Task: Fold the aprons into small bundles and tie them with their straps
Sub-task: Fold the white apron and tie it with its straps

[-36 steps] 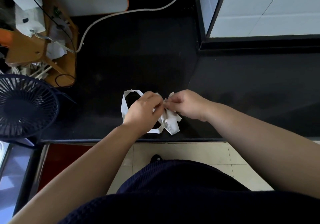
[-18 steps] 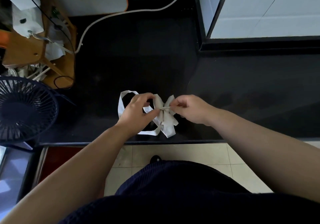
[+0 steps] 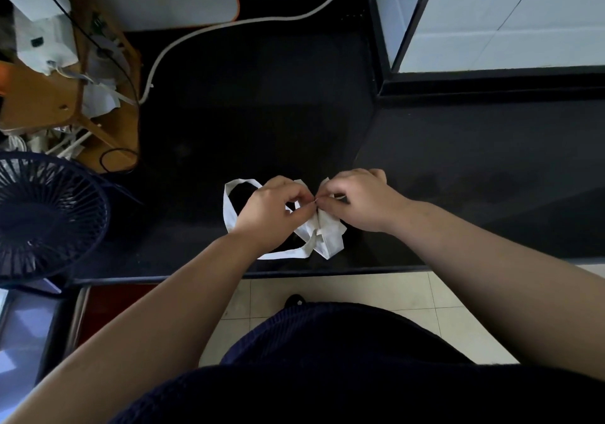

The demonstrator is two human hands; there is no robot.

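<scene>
Room is left on the black countertop [image 3: 262,112] behind the work, between a fan [image 3: 42,214] on the left and a raised ledge [image 3: 491,86] on the right, while the white apron bundle [image 3: 329,238] is laid close to the front edge [image 3: 137,280], its strap [image 3: 229,207] looped leftward. The strap at the bundle's middle is pinched by the left hand [image 3: 271,211] and the right hand [image 3: 360,201], which, against half a second ago, are drawn closer together so the upper flaps are mostly covered.
</scene>
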